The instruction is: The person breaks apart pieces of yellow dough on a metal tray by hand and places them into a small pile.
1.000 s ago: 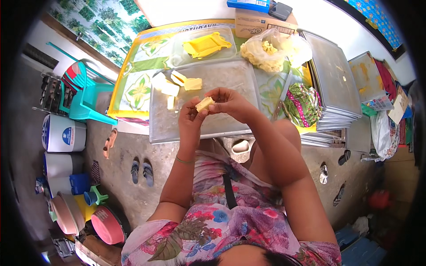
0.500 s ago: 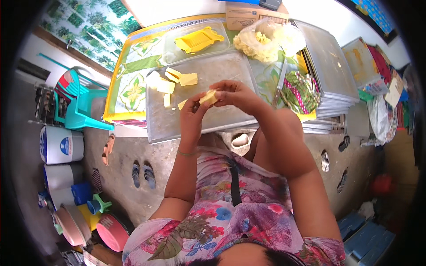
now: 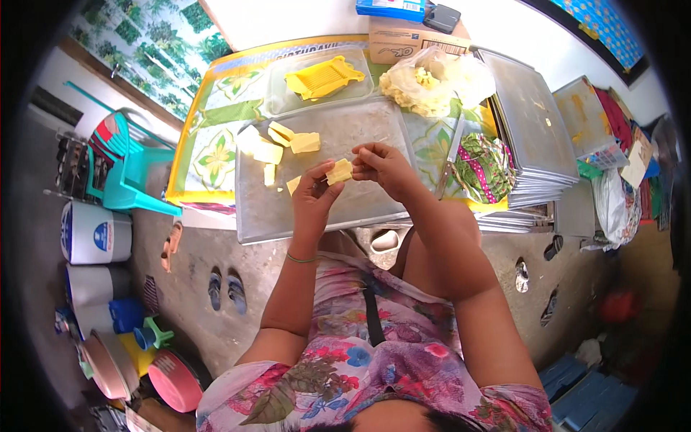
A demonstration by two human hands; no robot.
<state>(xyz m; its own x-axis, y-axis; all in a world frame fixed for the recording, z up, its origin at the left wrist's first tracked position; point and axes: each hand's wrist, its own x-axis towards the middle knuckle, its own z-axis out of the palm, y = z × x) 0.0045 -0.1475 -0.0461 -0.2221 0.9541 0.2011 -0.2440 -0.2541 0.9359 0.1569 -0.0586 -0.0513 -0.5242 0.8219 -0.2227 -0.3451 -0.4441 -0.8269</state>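
My left hand (image 3: 317, 193) pinches a small pale yellow block (image 3: 339, 171), perhaps dough, between thumb and fingers above a grey metal tray (image 3: 360, 122). Just right of it is my right hand (image 3: 383, 169), fingers bent and pressed together, slightly apart from the block; whether a bit is pinched in them is too small to see. On the tray's left side lie several yellow blocks (image 3: 305, 142), with a smaller piece (image 3: 294, 185) partly behind my left hand. A yellow ridged board (image 3: 324, 78) rests in a clear plastic container (image 3: 277, 101) beyond the tray.
At the back right sits a plastic bag of yellow pieces (image 3: 417, 90), before a cardboard box (image 3: 414, 36). A long knife (image 3: 451, 155) lies beside a green patterned cloth (image 3: 484, 169). Stacked metal trays (image 3: 529, 108) stand farther right. A turquoise chair (image 3: 133, 180) stands left of the table.
My right hand has come off the yellow block and moved slightly right, its fingers drawn together. The block stays in my left hand, and more of it shows.
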